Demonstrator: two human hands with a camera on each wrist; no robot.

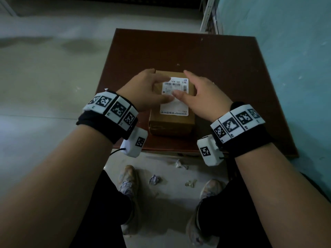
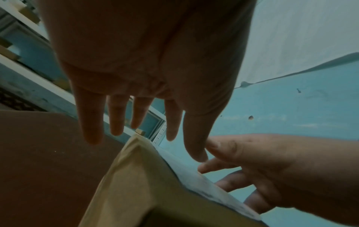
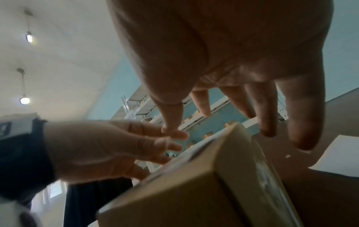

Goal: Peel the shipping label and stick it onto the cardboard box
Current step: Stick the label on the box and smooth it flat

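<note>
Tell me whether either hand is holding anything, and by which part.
Nothing is held: left hand and right hand hover open over the shipping label.

Right hand (image 3: 223, 61) spread above cardboard box (image 3: 174, 199), left hand (image 3: 108, 150) beside it

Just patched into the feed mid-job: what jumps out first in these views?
The cardboard box in the middle of the dark brown table, with the white shipping label already lying on its top. Both hands hover spread over it, the left hand and the right hand, fingers straight, thumbs almost meeting above the label. Crumpled paper scraps lie on the floor by the person's shoes.
</note>
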